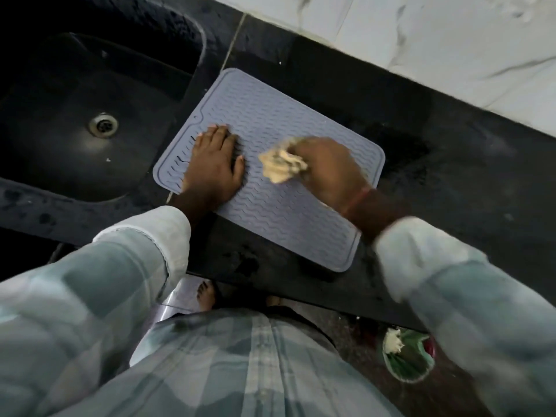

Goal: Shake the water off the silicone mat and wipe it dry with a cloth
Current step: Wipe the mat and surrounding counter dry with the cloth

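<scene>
My left hand [212,164] lay flat, fingers straight, pressing the grey wave-ribbed silicone mat [288,212] on the black stone counter [451,164] — my right hand [328,170] gripped a crumpled beige cloth [281,165] against it. Beyond, left — the dark sink [60,152].

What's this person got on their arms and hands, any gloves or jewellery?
No gloves: the left hand and right hand are bare. Both arms wear long sleeves of a pale grey-green and white checked shirt, left sleeve and right sleeve, with lighter cuffs. A thin reddish thread circles the right wrist.
</scene>
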Demonstrator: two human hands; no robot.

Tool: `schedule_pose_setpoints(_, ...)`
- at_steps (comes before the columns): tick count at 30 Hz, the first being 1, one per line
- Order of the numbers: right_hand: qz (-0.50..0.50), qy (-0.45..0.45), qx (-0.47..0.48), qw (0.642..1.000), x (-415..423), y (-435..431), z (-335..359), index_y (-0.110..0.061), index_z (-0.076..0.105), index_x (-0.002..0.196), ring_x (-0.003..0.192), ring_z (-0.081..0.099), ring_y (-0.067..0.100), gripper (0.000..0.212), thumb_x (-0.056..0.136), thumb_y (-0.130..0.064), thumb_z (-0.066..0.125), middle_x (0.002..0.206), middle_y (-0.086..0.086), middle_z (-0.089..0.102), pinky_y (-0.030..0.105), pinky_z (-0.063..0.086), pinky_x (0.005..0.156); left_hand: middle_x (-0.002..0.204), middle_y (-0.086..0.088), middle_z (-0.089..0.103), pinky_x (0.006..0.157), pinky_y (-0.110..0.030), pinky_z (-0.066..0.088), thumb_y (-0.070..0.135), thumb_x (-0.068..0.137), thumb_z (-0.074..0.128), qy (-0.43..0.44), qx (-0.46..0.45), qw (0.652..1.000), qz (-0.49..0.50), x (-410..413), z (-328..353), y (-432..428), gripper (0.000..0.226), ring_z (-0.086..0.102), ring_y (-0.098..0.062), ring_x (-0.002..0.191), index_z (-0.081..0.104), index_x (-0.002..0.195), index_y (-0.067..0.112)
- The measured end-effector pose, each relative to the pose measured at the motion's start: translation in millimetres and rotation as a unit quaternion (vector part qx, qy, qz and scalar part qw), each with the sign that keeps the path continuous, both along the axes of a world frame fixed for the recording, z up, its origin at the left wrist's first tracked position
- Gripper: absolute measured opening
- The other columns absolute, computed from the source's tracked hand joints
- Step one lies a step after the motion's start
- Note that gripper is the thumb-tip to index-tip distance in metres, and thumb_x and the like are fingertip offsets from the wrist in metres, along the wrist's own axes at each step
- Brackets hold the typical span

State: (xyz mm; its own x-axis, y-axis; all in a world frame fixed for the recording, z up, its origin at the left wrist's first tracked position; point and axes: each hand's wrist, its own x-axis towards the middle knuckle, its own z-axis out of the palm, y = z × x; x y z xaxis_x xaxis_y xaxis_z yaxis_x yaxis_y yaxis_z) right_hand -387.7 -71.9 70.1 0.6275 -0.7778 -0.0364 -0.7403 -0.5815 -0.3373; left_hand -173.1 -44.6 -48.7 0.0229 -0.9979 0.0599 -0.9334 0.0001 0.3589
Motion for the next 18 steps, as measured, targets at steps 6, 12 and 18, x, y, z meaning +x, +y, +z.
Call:
schedule_pose_setpoints(6, 0.034, 0.162, 0.013, 0.986, 25.4, 6.2, -52.6, -0.016, 0.059, 0.124, 0.111, 0.054, 0.033, 0.034, 0.091, -0.022, 0.05, 0.129, 0.01, 0.056, 0.039, 0.044, 0.091, 0.153, -0.018, 0.031, 0.12, -0.047, 0.014, 0.044, 0.094, 0.039, 0.007, 0.006, 1.0, -0.021, 5.1, 1.6, 2.3, 0.063, 0.024, -0.034, 0.144, 0.039, 0.143, 0.005)
schedule_pose_setpoints(12, -0.072, 0.237, 0.053, 0.967, -104.4, 57.0, -43.5, -0.015, 0.068, 0.109, 0.092, 0.061, 0.039, 0.048, 0.084, -0.04, 0.036, 0.115, 0.012, 0.066, 0.04, 0.049, 0.082, 0.154, -0.017, 0.031, 0.12, -0.047, 0.012, 0.04, 0.095, 0.033, 0.021, -0.004, 0.999, -0.024, 3.8, 2.9, 0.9, 0.059, 0.024, -0.032, 0.144, 0.039, 0.143, 0.005)
schedule_pose_setpoints(18, -0.084, 0.158, 0.0, 0.984, -13.9, 13.8, -15.8, -0.02, 0.068, 0.084, 0.078, 0.063, 0.02, 0.014, 0.084, -0.031, 0.059, 0.081, 0.002, 0.067, 0.029, 0.046, 0.068, 0.153, -0.016, 0.033, 0.12, -0.048, 0.013, 0.039, 0.095, 0.04, 0.01, -0.013, 1.0, -0.014, 0.5, -0.6, -0.3, 0.056, 0.024, -0.033, 0.143, 0.041, 0.141, 0.006)
